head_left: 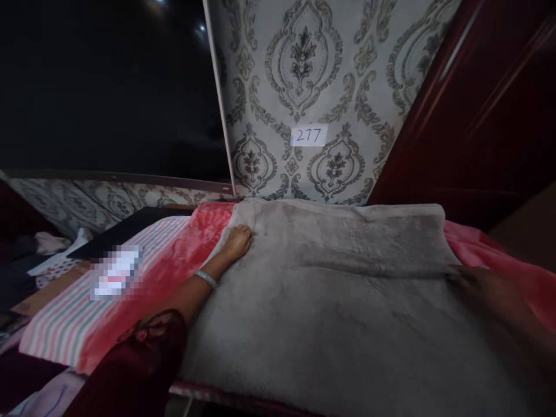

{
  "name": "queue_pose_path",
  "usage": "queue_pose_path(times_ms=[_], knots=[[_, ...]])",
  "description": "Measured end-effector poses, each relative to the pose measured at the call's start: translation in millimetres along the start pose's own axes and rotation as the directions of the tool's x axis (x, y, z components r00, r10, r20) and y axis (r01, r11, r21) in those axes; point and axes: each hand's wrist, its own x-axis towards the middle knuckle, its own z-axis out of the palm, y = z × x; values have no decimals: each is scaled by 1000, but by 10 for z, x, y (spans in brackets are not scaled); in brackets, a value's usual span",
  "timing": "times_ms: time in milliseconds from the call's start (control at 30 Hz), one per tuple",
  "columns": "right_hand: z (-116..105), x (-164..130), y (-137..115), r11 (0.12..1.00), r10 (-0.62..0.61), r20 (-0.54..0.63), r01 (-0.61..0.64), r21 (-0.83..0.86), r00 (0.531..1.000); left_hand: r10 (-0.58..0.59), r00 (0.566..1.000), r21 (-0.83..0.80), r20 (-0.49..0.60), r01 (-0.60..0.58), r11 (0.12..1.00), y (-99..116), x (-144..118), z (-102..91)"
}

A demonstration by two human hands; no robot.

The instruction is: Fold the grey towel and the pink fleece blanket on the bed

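Tension the broad grey plush blanket [330, 324] at 5 o'clock evenly, between bare right hand [472, 282] at 4, too blurred to tell grip, and bare left hand [237, 241] at 8, with fingers curled on cloth, can't tell if pinching.

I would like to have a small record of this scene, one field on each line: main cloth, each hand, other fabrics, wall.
Main cloth: gray plush cloth, spread out, with a crease across it
Left hand: left hand rests on its left edge; bracelet on the wrist
Right hand: right hand at its right edge, blurred; grip unclear
Other fabrics: red-pink fabric on both sides; striped fabric farther left
Wall: patterned wallpaper, paper label reading 277
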Motion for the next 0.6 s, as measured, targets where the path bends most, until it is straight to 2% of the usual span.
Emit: queue_pose_path(times_ms=[67,133,233,367,467,600], knots=[[-30,-4,-52,995,45,50,-49,85,998,-40,999,-15,-31,40,999,-20,2,-46],[-89,-4,-140,990,96,46,-100,99,994,-80,995,-31,-64,79,996,-36,8,-109],[-224,-9,-296,991,109,49,-112,73,993,-115,987,-44,-113,110,993,-39,17,-215],[-480,-106,-415,994,113,9,-113,-9,994,-86,982,-39,-167,81,996,-14,-38,-385],[-730,-290,-407,993,117,-63,-116,14,991,53,979,0,-198,-54,999,-15,-186,-556],[-1077,-600,-347,993,104,-176,-93,67,979,315,931,148,-185,-290,945,-24,-486,-804]])
